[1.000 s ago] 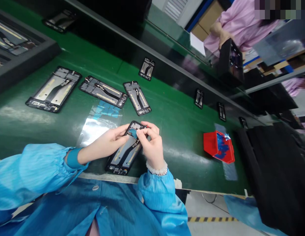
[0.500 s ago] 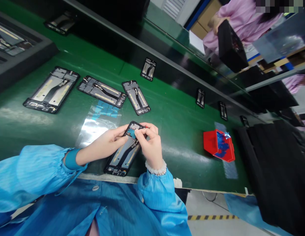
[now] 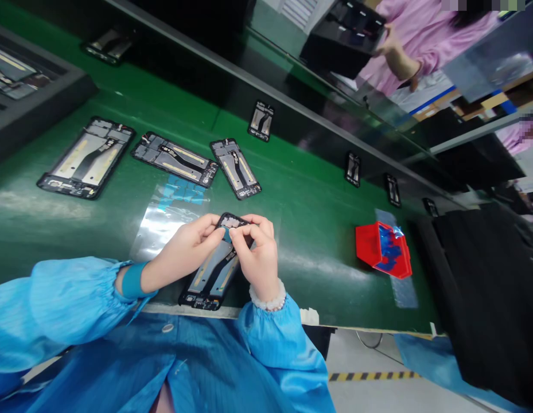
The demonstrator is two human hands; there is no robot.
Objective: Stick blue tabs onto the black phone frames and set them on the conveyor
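An opened phone frame (image 3: 210, 278) with a black flex cable down its middle leans at the table's front edge, tilted to the right. My left hand (image 3: 184, 249) grips its upper left edge, thumb laid over the top part. On the other side my right hand (image 3: 260, 255) is closed around the upper right edge, its thumb and forefinger pressed at a small blue sticker (image 3: 226, 234). Both thumb tips touch or nearly touch that sticker, which they partly cover. Beyond my hands lies a clear sheet (image 3: 156, 226) with several blue stickers (image 3: 184, 192).
More phone frames lie on the green table (image 3: 313, 229), one at far left (image 3: 88, 160). A black foam tray (image 3: 72, 86) is at left. At right are a red bin (image 3: 367, 246) with blue bits and black stacked material (image 3: 485, 287). A co-worker in pink (image 3: 438, 46) holds a black tray (image 3: 347, 40).
My left thumb has moved up and right onto the blue sticker, close to my right thumb. The co-worker's black tray has swung left and tilted.
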